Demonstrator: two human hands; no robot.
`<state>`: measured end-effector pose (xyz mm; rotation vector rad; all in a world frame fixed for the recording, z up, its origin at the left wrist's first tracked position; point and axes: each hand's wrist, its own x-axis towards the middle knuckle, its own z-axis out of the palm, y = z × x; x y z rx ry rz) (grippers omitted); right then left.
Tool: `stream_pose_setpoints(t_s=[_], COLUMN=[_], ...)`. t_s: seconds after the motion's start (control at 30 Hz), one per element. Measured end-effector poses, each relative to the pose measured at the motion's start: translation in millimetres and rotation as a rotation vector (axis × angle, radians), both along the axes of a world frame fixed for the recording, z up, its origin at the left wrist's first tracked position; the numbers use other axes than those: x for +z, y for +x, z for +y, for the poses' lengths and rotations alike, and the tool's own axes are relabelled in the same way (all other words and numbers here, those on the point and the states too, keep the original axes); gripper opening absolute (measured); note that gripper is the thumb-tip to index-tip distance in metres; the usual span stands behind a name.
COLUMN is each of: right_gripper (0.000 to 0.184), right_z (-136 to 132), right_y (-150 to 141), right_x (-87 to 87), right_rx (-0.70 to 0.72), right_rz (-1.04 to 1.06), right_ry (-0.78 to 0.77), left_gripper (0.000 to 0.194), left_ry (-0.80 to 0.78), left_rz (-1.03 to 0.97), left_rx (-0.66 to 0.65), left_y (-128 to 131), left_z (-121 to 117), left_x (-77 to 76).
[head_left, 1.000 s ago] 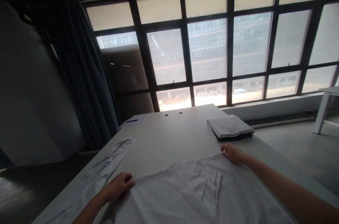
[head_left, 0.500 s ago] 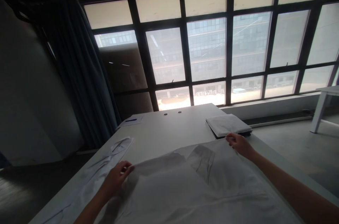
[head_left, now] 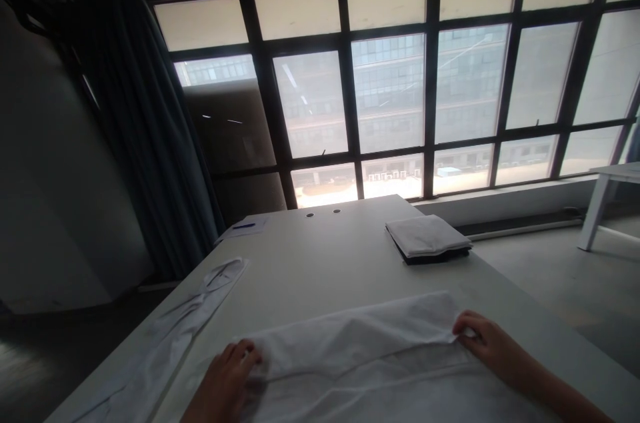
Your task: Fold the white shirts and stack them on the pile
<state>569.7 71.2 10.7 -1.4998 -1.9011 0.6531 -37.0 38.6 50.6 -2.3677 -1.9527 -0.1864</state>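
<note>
From the head camera we see our left hand [head_left: 223, 380] and right hand [head_left: 487, 343] at either end of a folded white garment [head_left: 350, 343], which lies flat at the near part of a white table [head_left: 310, 263]. Its long axis and top fold run crosswise, roughly left to right, and slope slightly upward toward our right. Our fingers rest against the fabric at both ends, the hands well apart, but we cannot tell whether either hand is pinching it. Beyond our right hand sits a folded white cloth [head_left: 425, 236] on a dark stack [head_left: 430, 260]. Left of the garment, a long white cloth strip [head_left: 175, 330] lies angled along the table's edge, and a paper with a blue pen [head_left: 244, 226] lies farther off.
</note>
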Motion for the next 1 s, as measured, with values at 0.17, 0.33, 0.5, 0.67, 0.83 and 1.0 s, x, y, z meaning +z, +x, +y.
stream_pose_setpoints(t_s=[0.17, 0.33, 0.5, 0.67, 0.83, 1.0], right_gripper=[0.02, 0.033, 0.033, 0.03, 0.033, 0.03], right_z=[1.2, 4.2, 7.9, 8.7, 6.6, 5.5], right_y=[-1.5, 2.9, 2.6, 7.3, 7.7, 2.6], right_x=[-4.7, -11.9, -23.9, -27.3, -25.6, -24.2], right_rx=[0.019, -0.058, -0.115, -0.088, -0.048, -0.012], right_rz=[0.036, 0.071, 0.048, 0.035, -0.019, -0.117], right_ry=[0.021, 0.005, 0.091, 0.153, 0.11, 0.065], left_gripper=[0.048, 0.028, 0.013, 0.018, 0.027, 0.032], left_ry=[-0.079, -0.048, -0.04, -0.013, -0.034, -0.112], left_rz=[-0.204, -0.332, -0.422, -0.422, -0.326, -0.251], left_rx=[-0.345, -0.465, -0.479, -0.451, -0.479, -0.483], left_y=[99.5, 141.3, 137.1, 136.1, 136.9, 136.3], left_z=[-4.3, 4.5, 7.9, 6.5, 5.2, 9.4], left_x=[21.9, 4.4, -11.0, -11.8, -5.7, -6.1])
